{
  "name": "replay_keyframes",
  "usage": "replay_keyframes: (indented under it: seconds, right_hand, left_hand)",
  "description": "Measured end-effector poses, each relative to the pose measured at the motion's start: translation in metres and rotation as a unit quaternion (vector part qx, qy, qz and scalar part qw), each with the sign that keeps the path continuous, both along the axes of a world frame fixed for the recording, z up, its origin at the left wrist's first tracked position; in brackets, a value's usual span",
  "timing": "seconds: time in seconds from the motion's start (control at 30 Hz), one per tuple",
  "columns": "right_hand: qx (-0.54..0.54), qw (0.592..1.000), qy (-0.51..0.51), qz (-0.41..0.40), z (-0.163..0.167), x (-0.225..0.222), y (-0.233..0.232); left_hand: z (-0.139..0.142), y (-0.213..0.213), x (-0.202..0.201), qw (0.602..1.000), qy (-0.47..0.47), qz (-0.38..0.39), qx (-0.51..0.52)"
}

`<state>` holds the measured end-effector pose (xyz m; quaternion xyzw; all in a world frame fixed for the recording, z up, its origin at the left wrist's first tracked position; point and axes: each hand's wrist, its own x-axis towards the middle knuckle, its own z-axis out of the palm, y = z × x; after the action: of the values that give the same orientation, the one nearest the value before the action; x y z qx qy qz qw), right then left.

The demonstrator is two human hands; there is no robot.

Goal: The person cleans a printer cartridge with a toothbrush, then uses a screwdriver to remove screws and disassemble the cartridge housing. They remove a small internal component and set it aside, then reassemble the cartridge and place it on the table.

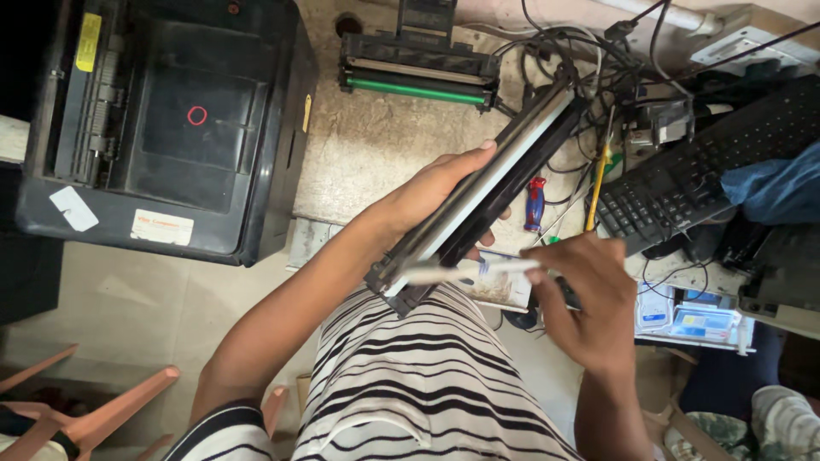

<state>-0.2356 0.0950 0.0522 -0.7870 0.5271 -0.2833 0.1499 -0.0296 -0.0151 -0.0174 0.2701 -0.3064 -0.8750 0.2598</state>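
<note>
Worn stone surface (pixel 376 145) runs under your work, crowded on its right half and barer in the middle. Your left hand (pixel 436 192) has its fingers wrapped around a long black cartridge with a pale strip (pixel 487 192), held slanted in the air over the surface's near edge and your striped lap. Your right hand (pixel 581 303) pinches a thin white stick-like tool (pixel 465 271) against the cartridge's lower end. Just beyond lies a second cartridge with a green roller (pixel 418 77). Left stands an opened black printer (pixel 162 119); right, a black keyboard (pixel 692 171) and tangled cables (pixel 598 60) leave little room.
</note>
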Motion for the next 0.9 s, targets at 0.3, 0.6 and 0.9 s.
replay_keyframes:
  seconds: [0.3, 0.6, 0.9]
  right_hand:
    - [0.041, 0.998, -0.019, 0.051, -0.001, 0.004, 0.004]
    - [0.096, 0.992, -0.040, 0.074, 0.000, 0.000, 0.002]
    - [0.129, 0.986, -0.066, 0.085, -0.025, -0.014, 0.014]
  left_hand:
    - [0.004, -0.002, -0.006, 0.999, -0.032, 0.011, 0.021]
    - [-0.003, -0.006, -0.010, 1.000, 0.001, 0.030, 0.003]
    - [-0.012, -0.005, -0.009, 1.000, 0.006, 0.027, 0.003]
